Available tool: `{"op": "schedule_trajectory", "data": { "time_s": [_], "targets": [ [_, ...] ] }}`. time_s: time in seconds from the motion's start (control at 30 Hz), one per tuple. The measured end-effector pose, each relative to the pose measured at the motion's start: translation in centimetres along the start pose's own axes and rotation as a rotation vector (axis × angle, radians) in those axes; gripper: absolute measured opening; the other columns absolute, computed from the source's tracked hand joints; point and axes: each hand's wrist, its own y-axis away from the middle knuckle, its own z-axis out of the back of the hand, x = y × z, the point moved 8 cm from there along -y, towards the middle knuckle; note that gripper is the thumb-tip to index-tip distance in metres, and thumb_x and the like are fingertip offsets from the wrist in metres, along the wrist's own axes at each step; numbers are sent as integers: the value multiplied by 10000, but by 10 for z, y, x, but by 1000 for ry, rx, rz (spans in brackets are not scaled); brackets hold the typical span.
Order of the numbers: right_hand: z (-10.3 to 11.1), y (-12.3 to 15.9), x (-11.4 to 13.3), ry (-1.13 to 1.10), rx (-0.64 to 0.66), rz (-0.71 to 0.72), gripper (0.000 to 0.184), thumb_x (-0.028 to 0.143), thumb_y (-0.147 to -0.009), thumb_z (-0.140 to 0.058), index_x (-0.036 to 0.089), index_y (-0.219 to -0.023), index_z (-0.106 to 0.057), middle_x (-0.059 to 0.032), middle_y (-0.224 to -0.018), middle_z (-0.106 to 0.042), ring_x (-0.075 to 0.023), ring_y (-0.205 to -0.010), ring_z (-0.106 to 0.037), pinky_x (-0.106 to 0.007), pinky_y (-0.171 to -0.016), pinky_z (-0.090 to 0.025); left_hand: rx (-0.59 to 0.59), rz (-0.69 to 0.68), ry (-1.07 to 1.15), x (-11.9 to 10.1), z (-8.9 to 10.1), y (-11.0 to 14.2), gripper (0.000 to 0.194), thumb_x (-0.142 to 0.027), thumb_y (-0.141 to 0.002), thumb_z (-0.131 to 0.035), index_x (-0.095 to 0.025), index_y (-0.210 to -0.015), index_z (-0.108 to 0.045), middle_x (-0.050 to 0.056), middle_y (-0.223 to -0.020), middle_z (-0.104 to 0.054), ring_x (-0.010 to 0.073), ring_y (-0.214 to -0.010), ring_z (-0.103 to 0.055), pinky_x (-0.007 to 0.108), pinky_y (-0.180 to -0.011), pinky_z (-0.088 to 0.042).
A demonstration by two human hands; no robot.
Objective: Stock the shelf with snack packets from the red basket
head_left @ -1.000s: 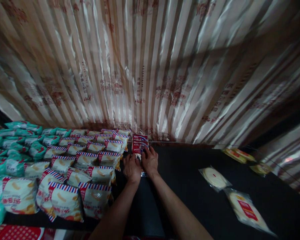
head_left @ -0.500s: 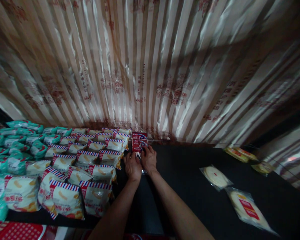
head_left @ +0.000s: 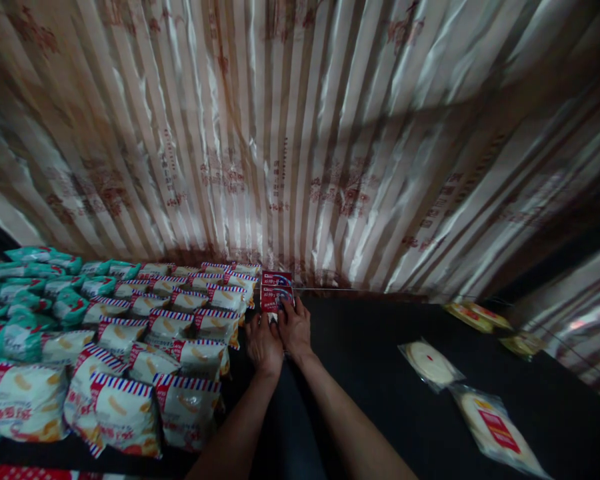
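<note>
Two dark red packets with white lettering and a blue patch lie one behind the other on the black surface. The nearer red packet (head_left: 270, 300) is between my hands and the rear red packet (head_left: 276, 277). My left hand (head_left: 264, 345) is at its near left edge, fingers closed on it and partly hidden. On its right side, my right hand (head_left: 295, 328) grips the same packet, fingers reaching over its face. Its near end is covered by my hands. Just left of my left hand stand rows of white snack bags (head_left: 217, 325) with striped tops.
Green bags (head_left: 23, 337) stand in rows at the far left. On the right lie a round flat white pack (head_left: 431, 362), a larger pack with a red label (head_left: 497, 427) and several yellow packs (head_left: 470, 316). A striped curtain (head_left: 290, 167) hangs behind the black table (head_left: 370, 387).
The view has tilted slightly, so the bags and packets sit lower in it. Both hands stay at the nearer red packet, with little visible movement.
</note>
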Motion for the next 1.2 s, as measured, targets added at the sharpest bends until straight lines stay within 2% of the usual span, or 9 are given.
{"op": "schedule_trajectory", "data": {
  "time_s": [0.17,0.33,0.47,0.6,0.77,0.9,1.03,1.1,1.2],
  "targets": [
    [11,8,-1,-24,-49,16,379,199,-856,-426,198,-1180,-621,-145,-1380,-429,-278,-1242,-398,-430,-972,-371,-10,35,-48,-2,5,10,383,-198,-860,-457,-149,-1226,-557,146,-1335,-505,292,-1219,-458,425,-965,-399],
    [30,28,0,-99,-104,44,362,223,-840,-414,165,-1101,-658,-134,-1352,-455,-275,-1205,-431,-430,-993,-376,-96,-104,-47,-10,18,33,357,-165,-859,-437,-117,-1177,-592,164,-1325,-511,272,-1225,-467,402,-1000,-395],
    [46,56,4,-180,-114,32,373,237,-829,-401,126,-1064,-669,-159,-1318,-486,-278,-1179,-461,-435,-1002,-387,-155,-208,43,-9,33,63,333,-133,-860,-404,-125,-1092,-642,133,-1244,-581,242,-1181,-506,378,-1013,-408],
    [64,97,15,-308,-111,28,379,237,-828,-391,133,-1068,-665,-165,-1317,-494,-267,-1169,-488,-426,-980,-428,-137,-282,169,5,44,99,412,-50,-812,-364,-164,-1095,-642,86,-1181,-629,199,-1098,-565,358,-967,-465],
    [79,176,27,-472,-95,42,387,171,-819,-364,162,-1077,-653,-133,-1218,-573,-213,-1121,-550,-363,-954,-464,-134,-412,304,39,47,166,391,-84,-787,-373,-161,-1049,-653,99,-1089,-671,190,-1020,-619,333,-887,-526],
    [80,256,32,-561,-35,74,367,138,-803,-363,210,-965,-685,-84,-1020,-646,-164,-970,-622,-275,-847,-512,15,-386,356,85,35,228,374,-114,-776,-391,-153,-1047,-647,111,-1060,-681,184,-982,-642,330,-875,-536],
    [60,319,34,-506,171,6,383,110,-775,-362,217,-921,-700,-78,-977,-663,-165,-924,-637,-264,-820,-514,258,-255,382,128,25,276,381,-116,-765,-384,-154,-1035,-650,118,-1109,-662,184,-1036,-620,343,-933,-496],
    [44,339,32,-432,304,-58,405,72,-730,-366,200,-909,-706,-85,-955,-673,-175,-916,-642,-271,-826,-507,380,-120,381,148,21,289,379,-107,-774,-373,-152,-1027,-652,113,-1146,-642,170,-1073,-597,321,-971,-457],
    [22,357,25,-323,438,-154,412,43,-700,-382,176,-917,-706,-98,-947,-690,-192,-923,-647,-290,-860,-488,459,127,259,178,17,297,353,-69,-769,-379,-141,-966,-664,107,-1144,-636,164,-1071,-589,290,-977,-423]
  ]
}}
